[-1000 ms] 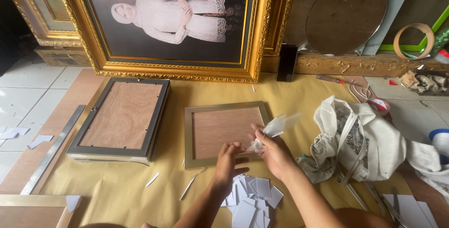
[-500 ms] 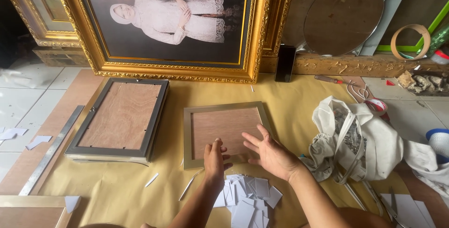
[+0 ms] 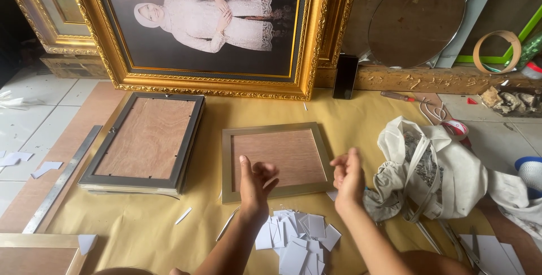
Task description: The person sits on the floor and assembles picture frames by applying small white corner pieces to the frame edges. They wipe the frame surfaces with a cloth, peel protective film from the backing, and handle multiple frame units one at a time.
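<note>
A small silver-edged picture frame (image 3: pixel 282 159) lies face down on brown paper (image 3: pixel 141 227), its brown backing board facing up. My left hand (image 3: pixel 257 182) hovers over the frame's near edge, thumb up and fingers loosely curled, with nothing in it. My right hand (image 3: pixel 347 176) is raised beside the frame's near right corner, palm turned toward the left hand, also holding nothing. A pile of several small white card pieces (image 3: pixel 296 238) lies just in front of both hands.
A stack of larger frames (image 3: pixel 144 139) lies face down to the left, with a metal ruler (image 3: pixel 62 176) beyond it. A big gold-framed portrait (image 3: pixel 214 86) and a black phone (image 3: pixel 344 77) lean at the back. A crumpled white bag (image 3: pixel 435 167) lies on the right.
One second ago my right hand held a white scrap over the frame. Then both hands pressed flat on the backing. Now both are lifted off it and empty.
</note>
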